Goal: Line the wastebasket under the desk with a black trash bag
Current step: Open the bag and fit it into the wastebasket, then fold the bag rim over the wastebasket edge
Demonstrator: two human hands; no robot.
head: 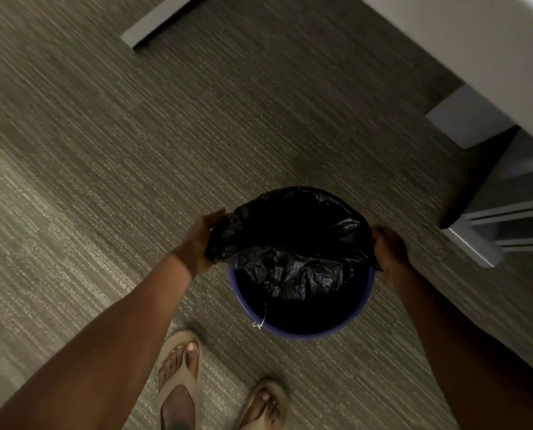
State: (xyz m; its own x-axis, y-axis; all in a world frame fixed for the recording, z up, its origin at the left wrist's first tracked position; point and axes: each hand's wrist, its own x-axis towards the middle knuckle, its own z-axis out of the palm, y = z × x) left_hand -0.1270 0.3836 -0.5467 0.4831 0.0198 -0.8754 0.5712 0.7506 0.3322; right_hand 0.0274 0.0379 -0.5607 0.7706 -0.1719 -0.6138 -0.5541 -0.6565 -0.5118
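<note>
A round purple wastebasket [349, 322] stands on the carpet in front of my feet. A black trash bag [293, 243] is spread over its far half, and crumpled plastic sags into the middle. The near rim shows bare purple. My left hand [197, 243] grips the bag's edge at the basket's left side. My right hand [390, 246] grips the bag's edge at the right side. A thin white strand [259, 324] hangs at the near rim.
Grey striped carpet [135, 150] covers the floor. A white desk [476, 41] juts in at the upper right, with its grey leg [466, 119] and frame [491, 237] close to the basket's right. My sandalled feet [181, 383] stand just behind the basket.
</note>
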